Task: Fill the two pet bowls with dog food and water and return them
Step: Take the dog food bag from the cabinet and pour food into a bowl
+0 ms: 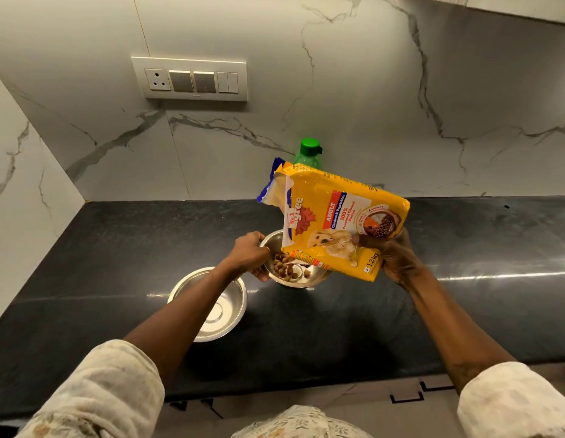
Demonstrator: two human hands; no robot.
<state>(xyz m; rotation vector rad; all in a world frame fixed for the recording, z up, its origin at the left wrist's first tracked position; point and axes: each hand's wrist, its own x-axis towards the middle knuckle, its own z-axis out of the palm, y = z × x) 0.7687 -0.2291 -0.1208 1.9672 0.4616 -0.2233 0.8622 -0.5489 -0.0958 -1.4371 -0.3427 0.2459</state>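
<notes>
My right hand [392,257] grips the bottom end of a yellow dog food bag [338,222], which is tilted over a steel bowl [301,276]. Brown kibble [284,267] lies in that bowl. My left hand [249,251] holds the bowl's left rim, and the bowl is tipped toward me. A second steel bowl [224,308] stands to the front left on the black counter [433,311] with nothing in it; my left forearm crosses over it. Behind the bag stands a bottle with a green cap [309,150], mostly hidden.
A marble wall runs along the back and the left side of the counter. A switch panel with a socket [189,79] is mounted on the back wall. The counter's front edge lies close to my body.
</notes>
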